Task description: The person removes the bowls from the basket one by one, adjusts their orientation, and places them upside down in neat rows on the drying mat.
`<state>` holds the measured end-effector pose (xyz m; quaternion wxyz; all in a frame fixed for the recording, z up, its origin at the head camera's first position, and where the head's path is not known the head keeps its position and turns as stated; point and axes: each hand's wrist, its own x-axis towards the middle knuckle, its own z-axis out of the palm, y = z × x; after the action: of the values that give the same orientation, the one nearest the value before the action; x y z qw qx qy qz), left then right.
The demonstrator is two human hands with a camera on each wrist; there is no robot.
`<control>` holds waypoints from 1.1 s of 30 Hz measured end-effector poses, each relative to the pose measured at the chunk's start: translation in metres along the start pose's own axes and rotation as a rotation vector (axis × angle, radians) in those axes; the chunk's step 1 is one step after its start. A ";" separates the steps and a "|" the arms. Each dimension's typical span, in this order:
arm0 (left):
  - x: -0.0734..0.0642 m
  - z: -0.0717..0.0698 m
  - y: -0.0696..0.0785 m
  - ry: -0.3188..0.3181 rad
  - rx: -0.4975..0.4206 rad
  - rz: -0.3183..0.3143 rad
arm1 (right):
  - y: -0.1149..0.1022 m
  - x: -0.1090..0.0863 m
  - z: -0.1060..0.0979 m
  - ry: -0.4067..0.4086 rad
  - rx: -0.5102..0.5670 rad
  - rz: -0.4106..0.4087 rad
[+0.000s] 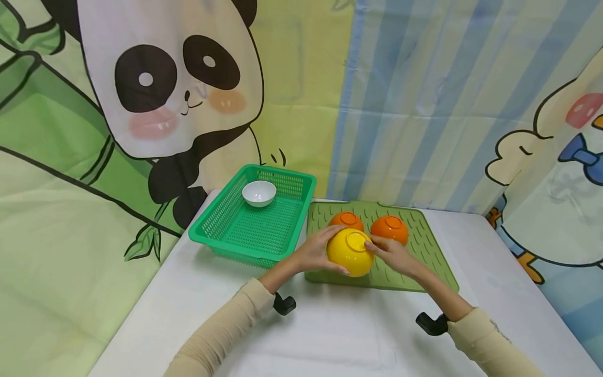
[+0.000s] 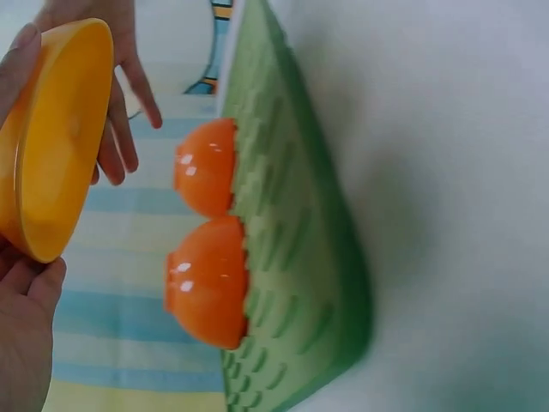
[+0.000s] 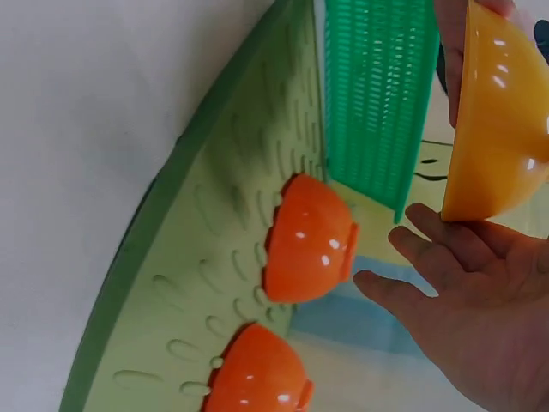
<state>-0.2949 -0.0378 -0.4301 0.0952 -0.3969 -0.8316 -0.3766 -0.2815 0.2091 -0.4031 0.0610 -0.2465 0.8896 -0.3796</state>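
Note:
A yellow bowl (image 1: 349,254) is held above the green mat, its ring base facing up toward the head camera. My left hand (image 1: 314,254) grips it from the left, fingers at the far side and thumb at the near side. At the bowl's right, my right hand (image 1: 394,255) touches it with the thumb near the base; in the right wrist view that hand's (image 3: 480,283) fingers are spread and fairly straight beside the rim. Two orange bowls, the left one (image 1: 346,220) and the right one (image 1: 390,229), sit upside down on the mat just behind.
A green perforated basket (image 1: 226,248) stands left of the green mat (image 1: 414,262), with a white bowl (image 1: 259,193) inside at its back. Both rest on a white table (image 1: 330,335). Printed cloth (image 1: 414,104) with a panda and a duck hangs behind.

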 end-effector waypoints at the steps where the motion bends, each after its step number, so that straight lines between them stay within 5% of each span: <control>1: 0.000 0.002 -0.002 -0.009 0.001 -0.015 | 0.003 0.001 0.001 -0.012 0.001 -0.004; 15: 0.001 0.031 -0.019 -0.060 0.039 -0.184 | 0.037 0.018 0.008 -0.080 0.029 0.000; 33: -0.004 0.048 -0.042 -0.179 0.082 -0.255 | 0.064 0.028 0.030 -0.137 0.017 0.027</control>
<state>-0.3162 -0.0231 -0.4881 -0.0119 -0.3161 -0.8950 -0.3144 -0.3218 0.2140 -0.4673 0.1290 -0.2594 0.8833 -0.3685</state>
